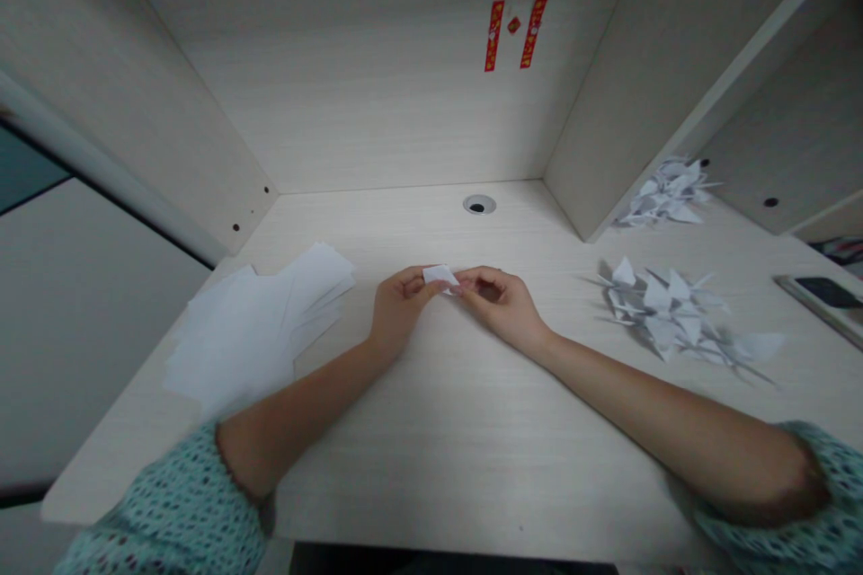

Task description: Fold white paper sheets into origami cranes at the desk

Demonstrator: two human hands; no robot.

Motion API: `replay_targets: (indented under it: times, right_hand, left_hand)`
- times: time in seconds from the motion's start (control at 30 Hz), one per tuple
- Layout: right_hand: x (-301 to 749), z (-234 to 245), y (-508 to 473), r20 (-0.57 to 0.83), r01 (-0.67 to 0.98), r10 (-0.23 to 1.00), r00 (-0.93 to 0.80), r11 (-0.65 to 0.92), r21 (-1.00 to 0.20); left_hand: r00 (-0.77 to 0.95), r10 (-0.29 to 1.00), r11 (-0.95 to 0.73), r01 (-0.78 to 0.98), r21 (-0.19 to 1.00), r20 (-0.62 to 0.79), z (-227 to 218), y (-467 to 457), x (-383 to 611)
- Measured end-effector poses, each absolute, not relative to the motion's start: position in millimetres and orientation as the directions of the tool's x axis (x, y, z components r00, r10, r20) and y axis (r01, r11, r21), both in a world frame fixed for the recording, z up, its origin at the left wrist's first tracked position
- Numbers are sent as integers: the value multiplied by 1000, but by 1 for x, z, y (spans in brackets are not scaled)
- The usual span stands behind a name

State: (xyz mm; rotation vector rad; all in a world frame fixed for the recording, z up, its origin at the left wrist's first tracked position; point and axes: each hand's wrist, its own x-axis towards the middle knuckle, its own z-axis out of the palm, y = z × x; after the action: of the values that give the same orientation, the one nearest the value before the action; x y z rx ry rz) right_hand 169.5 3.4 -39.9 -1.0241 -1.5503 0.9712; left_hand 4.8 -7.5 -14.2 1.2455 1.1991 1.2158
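Observation:
A small folded piece of white paper (440, 275) is held just above the desk, near its middle. My left hand (403, 301) pinches its left side between thumb and fingers. On the other side, my right hand (500, 296) has its fingertips closed on the right corner. The fingers cover part of the paper, so its full folded shape does not show. Left of my left hand lies a spread stack of white paper sheets (249, 323). To the right of my right hand sits a pile of folded white paper cranes (667, 305).
A second heap of paper cranes (671, 190) rests farther back, beside the upright panel (607, 108). At the right edge lies a phone-like device (823, 301). The desk (431, 458) has a round cable hole (479, 205) near the back wall, which bears red stickers (494, 36).

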Motion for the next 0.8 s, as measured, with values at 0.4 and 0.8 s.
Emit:
replay_targets:
  times: [0.4, 0.8]
  right_hand:
    - [171, -28, 1, 475, 250, 869, -138, 495, -832]
    - [171, -32, 4, 360, 203, 930, -74, 367, -908]
  left_hand:
    - [77, 996, -58, 135, 989, 48, -21, -7, 1]
    - [100, 988, -134, 212, 968, 115, -20, -5, 1]
